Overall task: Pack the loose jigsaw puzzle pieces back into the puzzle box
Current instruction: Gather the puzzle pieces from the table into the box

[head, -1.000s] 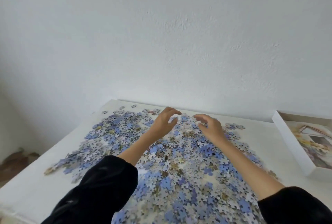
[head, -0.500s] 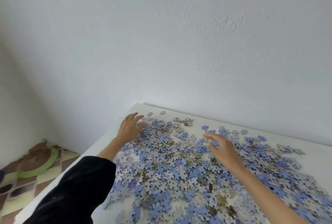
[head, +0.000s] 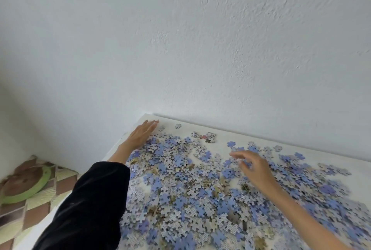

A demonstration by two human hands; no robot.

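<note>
Lying flat by table [head: 220, 140] corner, left hand [head: 141, 135], right hand [head: 255, 169] spread over puzzle pieces [head: 180, 186]

A white, rough-plastered wall [head: 200, 39] fills most of the view, softly and evenly lit. A white counter [head: 323, 154] stands against its foot. Lower left, beside a second pale wall [head: 12, 109], lies the floor [head: 32, 217] in brown and cream diamond tiles, with a round, green-rimmed thing [head: 26, 185] resting on it.
</note>
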